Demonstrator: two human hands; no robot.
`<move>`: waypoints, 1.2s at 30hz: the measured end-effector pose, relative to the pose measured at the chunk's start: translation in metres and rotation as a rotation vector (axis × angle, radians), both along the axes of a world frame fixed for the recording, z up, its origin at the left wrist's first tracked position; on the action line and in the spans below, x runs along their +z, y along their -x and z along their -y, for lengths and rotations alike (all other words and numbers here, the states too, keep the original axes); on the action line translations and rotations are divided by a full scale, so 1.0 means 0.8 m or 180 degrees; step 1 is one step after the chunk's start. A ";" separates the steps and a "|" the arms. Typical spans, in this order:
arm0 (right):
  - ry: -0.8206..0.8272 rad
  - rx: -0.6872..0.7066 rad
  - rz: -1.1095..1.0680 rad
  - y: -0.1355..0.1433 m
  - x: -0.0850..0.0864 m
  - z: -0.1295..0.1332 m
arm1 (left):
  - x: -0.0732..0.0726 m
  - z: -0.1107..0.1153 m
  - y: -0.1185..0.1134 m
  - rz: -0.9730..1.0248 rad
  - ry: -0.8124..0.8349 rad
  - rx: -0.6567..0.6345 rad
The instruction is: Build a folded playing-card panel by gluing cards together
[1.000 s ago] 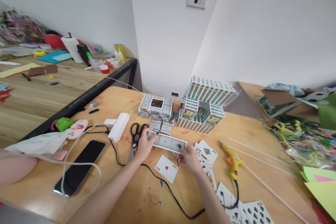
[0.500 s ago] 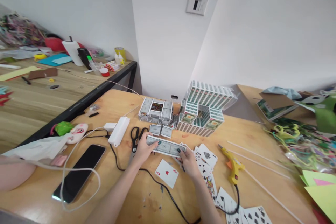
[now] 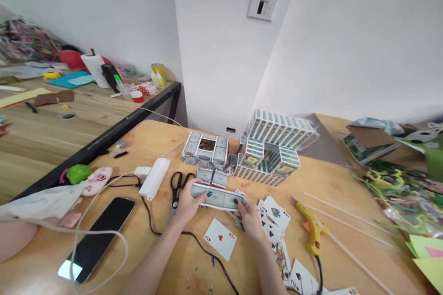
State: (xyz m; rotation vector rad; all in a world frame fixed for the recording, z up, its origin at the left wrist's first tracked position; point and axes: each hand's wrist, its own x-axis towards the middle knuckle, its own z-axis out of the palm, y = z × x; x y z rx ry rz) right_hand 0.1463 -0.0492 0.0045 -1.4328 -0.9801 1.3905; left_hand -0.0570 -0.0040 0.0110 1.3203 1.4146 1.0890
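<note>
Between my two hands is a long strip of joined playing cards [image 3: 221,197], grey-blue backs facing up. My left hand [image 3: 189,203] grips its left end, thumb on top. My right hand [image 3: 249,215] pinches the right end the same way. Just beyond the strip lie two face-down cards [image 3: 212,177] side by side, below a box-like structure built of cards [image 3: 206,148]. An ace of hearts [image 3: 220,238] rests face up under the strip. Loose face-up cards [image 3: 273,221] spread beside my right hand, and black-handled scissors [image 3: 177,190] lie left of my left hand.
A yellow glue gun [image 3: 313,230] with a black cable and thin white glue sticks [image 3: 349,212] lies at right. Stacked card boxes [image 3: 266,152] stand behind. On the left are a phone [image 3: 100,239], a white power strip [image 3: 154,179] and a looping white cable [image 3: 126,244].
The view has shifted slightly, so the items on the table appear a little lower. Both hands keep hold of the card strip, which looks nearly unchanged.
</note>
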 end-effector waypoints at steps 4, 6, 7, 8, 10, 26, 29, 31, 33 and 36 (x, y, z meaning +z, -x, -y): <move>0.0140 0.0062 -0.0231 -0.003 -0.003 0.001 | 0.003 0.000 0.000 -0.0063 -0.0132 0.0014; 0.0155 0.0000 -0.0207 -0.001 0.000 0.000 | 0.009 0.002 -0.002 -0.0004 -0.0049 0.0018; 0.0156 -0.0017 -0.0181 0.000 0.001 0.000 | 0.012 0.002 -0.003 0.0042 0.0010 0.0018; 0.0151 -0.0017 -0.0143 0.002 0.003 0.000 | 0.014 0.003 -0.004 0.0080 0.0054 0.0024; 0.0102 0.0007 -0.0036 0.005 0.007 0.000 | 0.017 0.004 -0.004 0.0103 0.0073 0.0037; -0.0095 0.0285 0.0304 0.009 0.002 0.002 | 0.010 0.004 -0.007 -0.0003 0.0028 -0.0008; -0.0106 0.0252 0.0252 0.012 0.004 0.002 | 0.013 0.005 -0.008 0.0025 0.0060 -0.0057; -0.0121 0.0214 0.0224 0.014 0.006 0.002 | 0.014 0.005 -0.009 0.0041 0.0073 -0.0057; -0.0146 0.0222 0.0235 0.015 0.007 0.002 | 0.014 0.005 -0.010 0.0045 0.0070 -0.0064; -0.0150 0.0241 0.0295 0.016 0.008 0.002 | 0.009 0.004 -0.010 0.0056 0.0062 -0.0126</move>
